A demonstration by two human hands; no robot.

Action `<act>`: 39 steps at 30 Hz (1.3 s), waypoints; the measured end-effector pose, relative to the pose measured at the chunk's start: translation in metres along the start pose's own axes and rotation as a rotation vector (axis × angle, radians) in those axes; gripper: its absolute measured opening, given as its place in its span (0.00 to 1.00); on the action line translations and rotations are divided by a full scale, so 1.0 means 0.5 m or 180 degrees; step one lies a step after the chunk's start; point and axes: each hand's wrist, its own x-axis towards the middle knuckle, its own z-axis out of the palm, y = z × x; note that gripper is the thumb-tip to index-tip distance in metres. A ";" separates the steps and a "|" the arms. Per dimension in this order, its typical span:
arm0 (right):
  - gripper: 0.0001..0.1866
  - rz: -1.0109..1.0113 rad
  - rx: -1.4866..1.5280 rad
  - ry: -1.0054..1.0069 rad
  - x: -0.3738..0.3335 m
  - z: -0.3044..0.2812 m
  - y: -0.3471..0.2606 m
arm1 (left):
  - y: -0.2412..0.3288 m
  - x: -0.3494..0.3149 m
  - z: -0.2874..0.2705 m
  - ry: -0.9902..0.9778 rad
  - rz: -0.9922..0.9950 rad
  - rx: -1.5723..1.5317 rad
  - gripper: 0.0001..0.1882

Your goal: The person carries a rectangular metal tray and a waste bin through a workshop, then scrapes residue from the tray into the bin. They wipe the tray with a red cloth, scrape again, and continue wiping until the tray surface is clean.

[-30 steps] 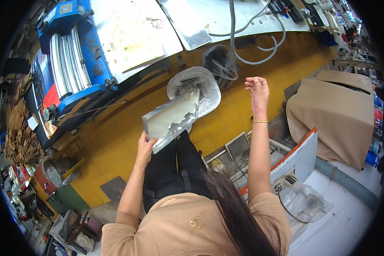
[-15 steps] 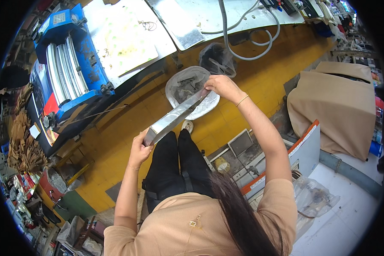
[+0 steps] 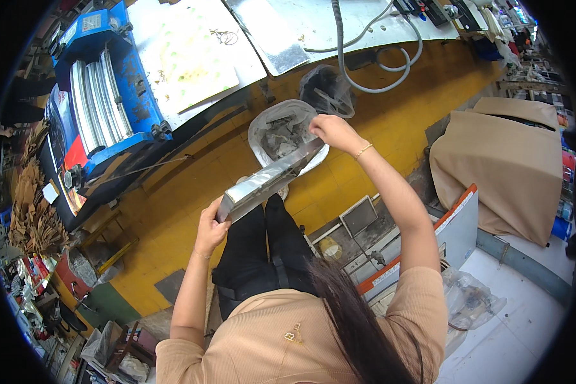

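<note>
A long, narrow, shiny metal box-shaped piece slants in front of me over the floor, its far end above a bin. My left hand is closed round its near left end. At the far right end my right hand is bent, fingertips pinched together just above the metal. Whether they hold something thin or touch the metal cannot be made out. Below is a white round bin with a clear liner and grey scraps inside.
A blue machine with metal rollers stands at left, beside a white worktable. A dark bag-lined bin is under the table edge. A grey hose hangs down. Brown sheet material drapes at right, near an orange-edged panel.
The metal piece has tilted, its far end dropping slightly. My right fingertips have lifted a little from that end. My left hand keeps its hold.
</note>
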 end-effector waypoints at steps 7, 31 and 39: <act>0.07 0.1392 0.3575 0.0953 -0.039 0.009 0.055 | -0.052 -0.006 -0.013 0.0329 -0.0585 -0.0279 0.26; 0.12 -0.0071 0.0085 0.1469 0.054 0.130 -0.139 | 0.024 0.017 0.059 0.0641 -0.1135 -0.2138 0.31; 0.13 -0.0111 -0.0759 0.1327 0.077 0.140 -0.149 | 0.037 0.009 0.068 0.0715 -0.1119 -0.2133 0.30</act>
